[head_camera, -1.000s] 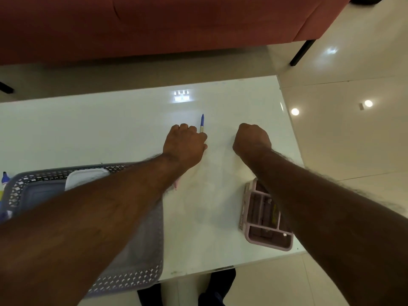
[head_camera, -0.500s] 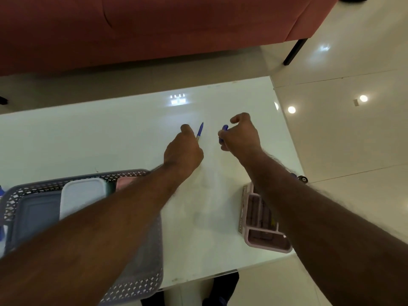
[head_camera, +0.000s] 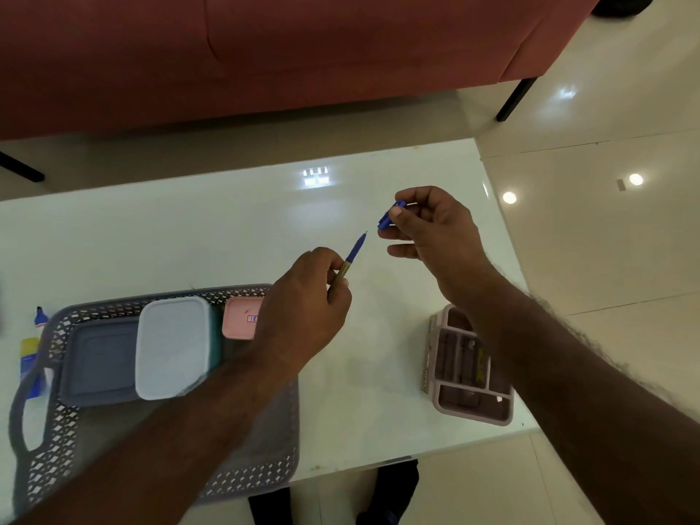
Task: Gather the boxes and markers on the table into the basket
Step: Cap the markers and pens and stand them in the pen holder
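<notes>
Blue cap [head_camera: 389, 217] (probably) now lifted in right hand [head_camera: 435, 229], nearer marker [head_camera: 350, 262].

The left forearm [head_camera: 197, 411] hides part of the basket [head_camera: 261, 475], perhaps covering more boxes.

Dim indoor light, ceiling-lamp glare on the glossy table [head_camera: 212, 229] and floor [head_camera: 606, 206], wide-angle bending.

We see a red-brown sofa [head_camera: 303, 51] on dark legs [head_camera: 517, 98] beyond a glossy white table [head_camera: 189, 221]. The pale tiled floor [head_camera: 606, 240] mirrors round ceiling lights [head_camera: 509, 197]; the table's bright patch [head_camera: 316, 177] may be a reflected lamp.
</notes>
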Tool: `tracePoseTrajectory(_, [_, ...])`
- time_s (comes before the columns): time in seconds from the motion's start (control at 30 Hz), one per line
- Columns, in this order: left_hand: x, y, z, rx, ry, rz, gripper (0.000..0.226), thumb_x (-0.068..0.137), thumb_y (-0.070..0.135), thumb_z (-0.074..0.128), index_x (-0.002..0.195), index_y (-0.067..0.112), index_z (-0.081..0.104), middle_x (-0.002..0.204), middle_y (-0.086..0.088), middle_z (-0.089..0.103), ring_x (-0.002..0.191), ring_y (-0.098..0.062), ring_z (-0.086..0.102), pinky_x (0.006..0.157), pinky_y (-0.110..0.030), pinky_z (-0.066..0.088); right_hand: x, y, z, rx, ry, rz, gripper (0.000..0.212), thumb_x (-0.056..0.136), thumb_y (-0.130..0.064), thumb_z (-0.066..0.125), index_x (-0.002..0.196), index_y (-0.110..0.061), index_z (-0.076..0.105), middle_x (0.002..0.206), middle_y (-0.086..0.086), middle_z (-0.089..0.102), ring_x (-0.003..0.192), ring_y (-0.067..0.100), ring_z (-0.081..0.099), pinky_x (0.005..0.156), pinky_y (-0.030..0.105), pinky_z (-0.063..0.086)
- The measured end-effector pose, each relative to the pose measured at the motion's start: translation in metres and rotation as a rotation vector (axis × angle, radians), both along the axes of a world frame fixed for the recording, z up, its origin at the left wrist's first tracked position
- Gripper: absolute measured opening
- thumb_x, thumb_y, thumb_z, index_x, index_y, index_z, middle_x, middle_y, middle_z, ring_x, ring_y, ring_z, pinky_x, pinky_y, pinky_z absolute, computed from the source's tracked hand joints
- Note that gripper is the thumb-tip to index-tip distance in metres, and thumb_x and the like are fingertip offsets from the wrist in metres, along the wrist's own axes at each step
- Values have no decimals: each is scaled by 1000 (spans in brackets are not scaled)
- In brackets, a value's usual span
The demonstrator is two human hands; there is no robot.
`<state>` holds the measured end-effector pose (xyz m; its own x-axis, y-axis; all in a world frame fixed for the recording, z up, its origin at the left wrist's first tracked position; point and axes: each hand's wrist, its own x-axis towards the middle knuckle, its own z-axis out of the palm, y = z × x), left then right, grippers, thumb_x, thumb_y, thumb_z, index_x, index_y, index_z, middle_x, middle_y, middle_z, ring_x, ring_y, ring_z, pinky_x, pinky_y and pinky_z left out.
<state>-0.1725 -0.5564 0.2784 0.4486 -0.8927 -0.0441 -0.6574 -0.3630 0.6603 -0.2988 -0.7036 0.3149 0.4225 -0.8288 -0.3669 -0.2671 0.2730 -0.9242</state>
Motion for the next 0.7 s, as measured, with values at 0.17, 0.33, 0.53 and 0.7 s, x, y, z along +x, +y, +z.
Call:
tracePoseTrajectory(0.17, [-5,11,6,-6,-22,-8,12,92,27,57,103,25,54,92,9,59,69,-13,53,65,-37,49,4,15,2,-11,-34,35,17,97,-12,59,114,-10,59,98,11,73,86,18,74,72,35,62])
tracePoseTrajectory(0.33, [-9,14,11,-16,-30,-17,13,92,26,58,104,23,55,92,8,59,68,-13,51,63,-36,48,1,23,4,-10,-7,81,18,97,-10,59,115,-9,59,96,10,73,83,19,75,70,35,62])
tracePoseTrajectory(0.53, [-13,15,16,-13,-37,-22,13,93,27,58,105,22,56,92,8,59,68,-12,49,61,-30,41,-6,30,6,-44,24,135,17,94,-9,63,111,-8,62,94,13,73,81,19,75,68,33,62])
tracePoseTrajectory(0.7, [-18,12,14,-33,-8,-28,9,95,24,60,100,16,61,87,6,60,71,-13,49,63,-25,36,-13,39,3,3,-3,96,18,93,-8,65,110,-4,67,91,18,74,80,24,75,70,34,62])
